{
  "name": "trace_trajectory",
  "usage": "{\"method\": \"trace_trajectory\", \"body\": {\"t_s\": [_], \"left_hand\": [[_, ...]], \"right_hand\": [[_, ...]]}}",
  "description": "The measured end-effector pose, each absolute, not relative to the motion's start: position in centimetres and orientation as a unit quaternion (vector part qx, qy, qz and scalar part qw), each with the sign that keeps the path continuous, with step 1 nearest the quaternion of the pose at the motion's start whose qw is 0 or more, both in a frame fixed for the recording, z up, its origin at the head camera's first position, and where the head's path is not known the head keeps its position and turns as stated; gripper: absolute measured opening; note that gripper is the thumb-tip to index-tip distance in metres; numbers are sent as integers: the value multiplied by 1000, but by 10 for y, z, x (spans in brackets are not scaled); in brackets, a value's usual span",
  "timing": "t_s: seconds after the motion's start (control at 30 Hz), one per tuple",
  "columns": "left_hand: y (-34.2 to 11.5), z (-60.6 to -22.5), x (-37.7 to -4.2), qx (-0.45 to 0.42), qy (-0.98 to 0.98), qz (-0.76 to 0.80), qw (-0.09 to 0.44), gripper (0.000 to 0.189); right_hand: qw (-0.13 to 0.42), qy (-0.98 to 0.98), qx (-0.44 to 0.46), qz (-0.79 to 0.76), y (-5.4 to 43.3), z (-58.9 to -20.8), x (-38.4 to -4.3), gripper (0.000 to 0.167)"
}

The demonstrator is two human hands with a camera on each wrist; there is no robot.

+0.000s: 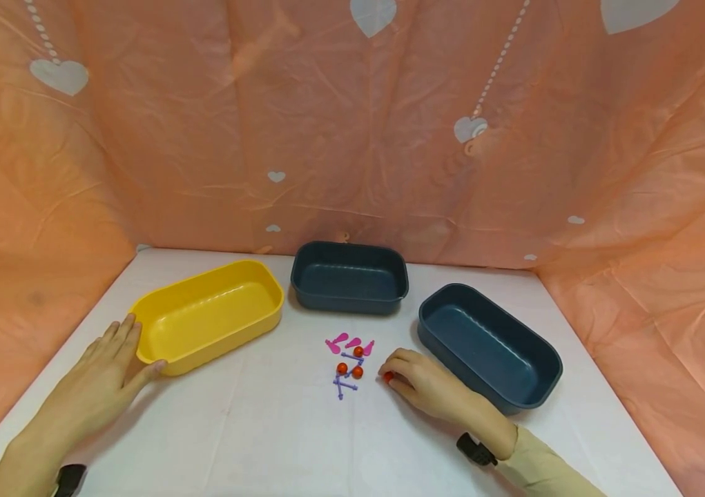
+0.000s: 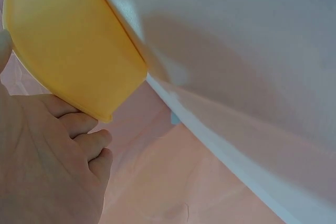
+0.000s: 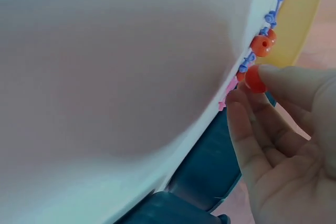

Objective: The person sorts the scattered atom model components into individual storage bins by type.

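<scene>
At the left, my left hand (image 1: pixel 100 366) rests against the near left end of a yellow tray (image 1: pixel 228 353), fingers extended along its edge and thumb spread toward the front corner. My right hand (image 1: pixel 429 388) pinches a small red bead (image 3: pixel 255 80) between thumb and fingers, low over the white table in front of the right-hand dark tray. Just left of that hand lie several loose pieces: red beads (image 1: pixel 358 373), purple stick-shaped pieces (image 1: pixel 345 384) and pink teardrop-shaped pieces (image 1: pixel 353 342). In the right wrist view, purple pieces (image 3: pixel 247 62) show behind the pinched bead.
A dark blue-grey tray (image 1: pixel 349 304) stands at the back centre. Another dark tray (image 1: pixel 470 369) sits at an angle on the right, close beside my right forearm. Orange cloth with hearts (image 1: pixel 358 138) hangs around the back and sides of the white table (image 1: pixel 253 428).
</scene>
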State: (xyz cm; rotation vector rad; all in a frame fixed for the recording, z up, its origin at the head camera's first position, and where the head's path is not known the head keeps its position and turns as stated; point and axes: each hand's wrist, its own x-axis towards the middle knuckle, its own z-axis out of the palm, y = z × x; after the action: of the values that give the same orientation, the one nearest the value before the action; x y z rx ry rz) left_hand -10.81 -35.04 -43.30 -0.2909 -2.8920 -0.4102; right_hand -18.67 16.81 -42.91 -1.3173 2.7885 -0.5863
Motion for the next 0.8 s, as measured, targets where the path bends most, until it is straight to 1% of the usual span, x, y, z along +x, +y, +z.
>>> {"method": "trace_trajectory", "body": {"t_s": [0.3,0.53,0.63,0.8], "left_hand": [[-351,-435,-109,-102,-978,-137,115,86],[-351,-433,-108,-97,-980,-137,109,87],[-351,-432,-108,-95,-980,-140,106,88],[-350,-432,-108,-95,-980,-145,101,87]], "right_hand": [[-28,882,-415,-223,152,-420,-193,21],[-67,848,-443,-284,125,-414,-204,21],[-72,837,-449,-306,111,-411,-209,23],[-47,812,-464,-351,88,-406,-217,22]]}}
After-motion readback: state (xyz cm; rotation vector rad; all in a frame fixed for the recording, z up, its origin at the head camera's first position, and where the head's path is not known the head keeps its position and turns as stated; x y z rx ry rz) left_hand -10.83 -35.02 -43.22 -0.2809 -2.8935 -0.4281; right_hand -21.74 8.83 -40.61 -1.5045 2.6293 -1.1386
